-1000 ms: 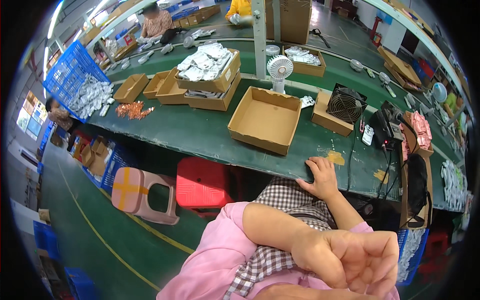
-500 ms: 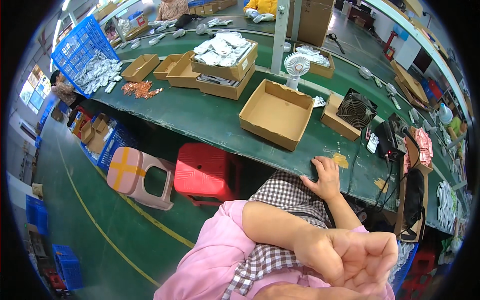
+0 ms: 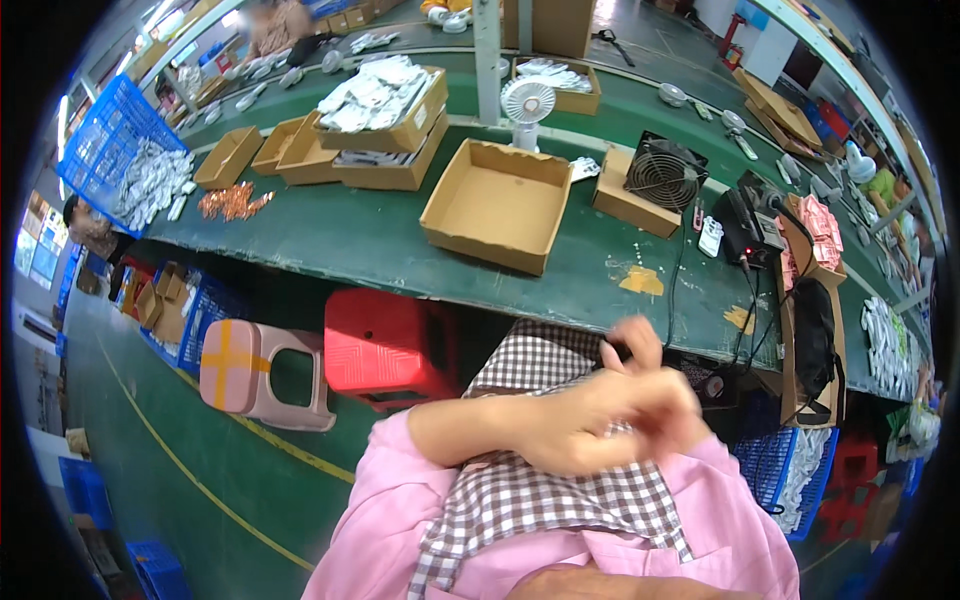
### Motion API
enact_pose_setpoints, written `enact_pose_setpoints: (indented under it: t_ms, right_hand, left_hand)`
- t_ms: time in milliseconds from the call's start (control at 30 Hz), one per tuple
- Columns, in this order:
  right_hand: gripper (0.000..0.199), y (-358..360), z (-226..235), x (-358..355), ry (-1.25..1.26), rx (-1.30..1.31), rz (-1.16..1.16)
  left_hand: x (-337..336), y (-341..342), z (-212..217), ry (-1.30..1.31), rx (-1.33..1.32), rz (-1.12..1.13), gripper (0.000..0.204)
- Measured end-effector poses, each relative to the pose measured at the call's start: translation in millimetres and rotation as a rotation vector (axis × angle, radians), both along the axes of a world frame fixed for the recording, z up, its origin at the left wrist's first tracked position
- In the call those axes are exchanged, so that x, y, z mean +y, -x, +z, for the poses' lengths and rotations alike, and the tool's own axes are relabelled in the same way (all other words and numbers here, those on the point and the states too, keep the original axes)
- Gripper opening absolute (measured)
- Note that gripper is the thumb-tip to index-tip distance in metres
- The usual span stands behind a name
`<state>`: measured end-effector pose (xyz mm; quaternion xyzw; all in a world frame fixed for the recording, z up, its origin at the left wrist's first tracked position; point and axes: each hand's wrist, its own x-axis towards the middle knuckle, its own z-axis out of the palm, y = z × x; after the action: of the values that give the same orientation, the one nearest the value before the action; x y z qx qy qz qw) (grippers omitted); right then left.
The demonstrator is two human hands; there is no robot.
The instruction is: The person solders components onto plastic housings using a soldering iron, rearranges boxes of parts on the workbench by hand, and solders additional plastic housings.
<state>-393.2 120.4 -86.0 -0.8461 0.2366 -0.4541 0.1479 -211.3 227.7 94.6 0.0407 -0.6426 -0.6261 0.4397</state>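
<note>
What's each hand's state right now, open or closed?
Left hand: blurred, can't tell open or closed; no held thing shows.
Right hand: partly behind the left, blurred; can't tell.

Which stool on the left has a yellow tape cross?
The rounded pale-pink plastic stool, farther left; the squarish red plastic stool beside it has none.

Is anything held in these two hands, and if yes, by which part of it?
No object can be seen held. The left hand overlaps the right hand in this view, both blurred; whether one grips the other cannot be told.
</note>
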Motion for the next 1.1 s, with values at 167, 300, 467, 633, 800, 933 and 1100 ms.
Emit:
enact_pose_setpoints:
  t_ms: [167,300,467,633,800,933,1100]
  right_hand:
    - [0.027,116.5,-77.3,58.4,-0.673,-0.115,-0.385]
    - [0.034,158.7,-136.7,35.0,-1.081,-0.350,-0.623]
    - [0.042,257.3,-391.3,-7.0,-1.052,0.546,-0.697]
    - [0.043,218.9,-415.7,-13.7,-1.154,0.510,-0.636]
    - [0.043,214.3,-429.6,-12.7,-1.252,0.474,-0.612]
    - [0.043,209.6,-415.7,-100.5,-1.315,0.449,-0.660]
    - [0.044,179.4,-372.8,-110.5,-1.332,0.444,-0.682]
  left_hand:
    - [-17.3,-35.9,-108.7,0.288,-0.713,1.166,0.020]
    - [-13.0,-66.8,-164.3,0.084,-0.827,1.544,0.012]
    - [-74.5,-78.0,-196.8,-0.008,-0.742,1.594,0.010]
    - [-81.4,-77.1,-205.7,0.119,-0.916,1.764,0.009]
    - [-83.8,-73.0,-202.1,0.174,-0.973,1.780,0.009]
    - [-99.2,-65.8,-207.7,0.249,-0.978,1.772,0.009]
    - [-89.2,-71.7,-206.0,0.308,-0.977,1.818,0.009]
